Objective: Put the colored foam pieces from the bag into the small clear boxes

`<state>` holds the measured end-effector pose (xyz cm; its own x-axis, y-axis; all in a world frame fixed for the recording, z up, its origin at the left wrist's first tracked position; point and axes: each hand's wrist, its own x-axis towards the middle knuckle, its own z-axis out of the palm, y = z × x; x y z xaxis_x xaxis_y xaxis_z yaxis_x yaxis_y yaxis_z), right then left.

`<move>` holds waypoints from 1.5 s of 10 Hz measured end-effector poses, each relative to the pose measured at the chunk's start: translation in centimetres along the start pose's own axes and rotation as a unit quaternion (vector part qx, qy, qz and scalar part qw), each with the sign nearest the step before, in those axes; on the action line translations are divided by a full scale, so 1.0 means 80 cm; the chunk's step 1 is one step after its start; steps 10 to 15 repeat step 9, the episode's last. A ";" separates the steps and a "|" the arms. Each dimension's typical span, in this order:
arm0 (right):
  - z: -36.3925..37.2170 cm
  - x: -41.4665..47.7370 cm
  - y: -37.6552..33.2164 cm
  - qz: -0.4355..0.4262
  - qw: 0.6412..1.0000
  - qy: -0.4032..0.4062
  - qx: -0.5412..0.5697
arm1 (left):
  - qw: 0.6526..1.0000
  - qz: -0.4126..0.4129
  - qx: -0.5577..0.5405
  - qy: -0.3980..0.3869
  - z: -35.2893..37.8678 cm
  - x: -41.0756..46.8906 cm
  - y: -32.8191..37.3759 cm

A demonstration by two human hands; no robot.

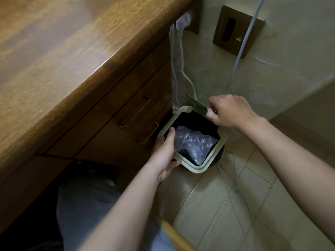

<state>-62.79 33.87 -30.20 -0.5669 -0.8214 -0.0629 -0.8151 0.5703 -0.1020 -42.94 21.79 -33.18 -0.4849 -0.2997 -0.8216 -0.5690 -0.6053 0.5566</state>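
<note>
Clear plastic bag sits in the cream-rimmed bin; your left grip clamps its rim steady, right grip pinches the thin lid open.

Wooden desk, drawers left; pale wall with brown plate; tiled floor; dim light.

Single view: head-worn, wide-angle camera.
Aim: forward and steeply down, past desk edge to floor.
Desk top: fills upper left of frame, close to lens, blurred.
Drawers: centre left, seen obliquely from above.
Bin: frame centre, seen from above, near.
Forearms enter from bottom and right edges; left hand grips bin rim, right hand pinches lid.
Wall: upper right.
Tiled floor: lower right.
</note>
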 end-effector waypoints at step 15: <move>0.084 -0.049 -0.084 -0.134 0.973 -0.188 -0.011 | 0.976 0.166 0.039 0.133 -0.067 -0.031 0.001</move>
